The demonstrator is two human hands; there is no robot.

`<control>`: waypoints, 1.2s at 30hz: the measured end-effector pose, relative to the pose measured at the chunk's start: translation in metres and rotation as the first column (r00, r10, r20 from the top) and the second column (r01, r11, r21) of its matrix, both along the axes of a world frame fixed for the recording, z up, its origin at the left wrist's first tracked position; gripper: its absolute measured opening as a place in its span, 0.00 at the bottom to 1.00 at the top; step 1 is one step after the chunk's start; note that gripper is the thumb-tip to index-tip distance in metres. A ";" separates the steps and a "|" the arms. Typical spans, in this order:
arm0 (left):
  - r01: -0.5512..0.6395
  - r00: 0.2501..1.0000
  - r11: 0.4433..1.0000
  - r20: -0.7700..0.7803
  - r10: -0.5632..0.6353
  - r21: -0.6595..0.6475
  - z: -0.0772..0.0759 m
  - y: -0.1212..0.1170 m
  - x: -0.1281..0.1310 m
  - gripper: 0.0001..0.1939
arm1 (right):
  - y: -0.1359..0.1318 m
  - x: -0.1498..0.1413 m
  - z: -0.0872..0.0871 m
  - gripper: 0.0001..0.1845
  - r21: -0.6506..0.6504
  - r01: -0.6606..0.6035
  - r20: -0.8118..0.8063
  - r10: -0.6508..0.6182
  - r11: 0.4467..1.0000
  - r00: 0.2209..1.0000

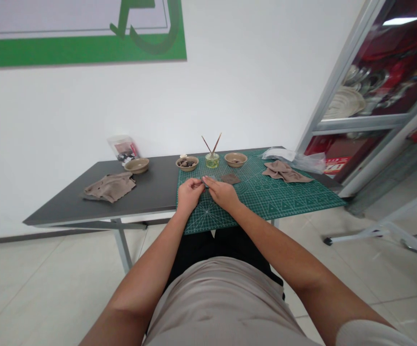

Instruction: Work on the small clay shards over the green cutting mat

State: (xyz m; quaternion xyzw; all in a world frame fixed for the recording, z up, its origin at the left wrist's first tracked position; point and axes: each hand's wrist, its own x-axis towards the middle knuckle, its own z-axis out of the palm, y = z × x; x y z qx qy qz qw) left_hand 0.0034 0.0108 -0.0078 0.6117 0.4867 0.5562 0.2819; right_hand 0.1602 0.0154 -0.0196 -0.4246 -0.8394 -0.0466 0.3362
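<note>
On the green cutting mat (266,204), my view shows the left hand (190,194) and right hand (223,193) closed together at the fingertips on a small thin piece (205,182), too tiny for me to name from here; a brown scrap (230,179) lies just beyond the right hand.

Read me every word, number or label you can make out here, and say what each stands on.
Nothing is legible.
Green cutting mat: markings too small to read.
Clear bag: red-and-black print too blurred.
Red sign: print too blurred.
Green wall panel: large shapes, cut off, unreadable.
</note>
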 end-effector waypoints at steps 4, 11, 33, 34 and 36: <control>-0.014 1.000 1.000 -0.021 0.015 0.016 0.001 0.000 0.000 0.05 | -0.001 0.000 0.004 0.25 0.029 -0.039 0.016 0.038 0.999 0.999; -0.022 0.999 1.000 -0.043 0.023 0.016 0.006 -0.004 0.001 0.06 | -0.002 0.002 0.009 0.24 0.062 -0.095 0.007 0.095 0.994 0.995; -0.048 0.999 0.999 -0.021 0.049 0.009 0.004 0.001 0.000 0.05 | 0.005 -0.001 -0.003 0.24 0.092 -0.112 -0.051 0.117 0.990 0.992; -0.052 0.998 0.999 -0.021 0.052 0.008 0.004 0.000 0.000 0.05 | 0.005 -0.001 -0.003 0.24 0.079 -0.103 -0.051 0.107 0.992 0.993; -0.063 0.998 0.998 -0.020 0.064 0.017 0.004 -0.001 0.000 0.06 | 0.005 -0.001 -0.003 0.25 0.052 -0.112 -0.060 0.115 0.992 0.992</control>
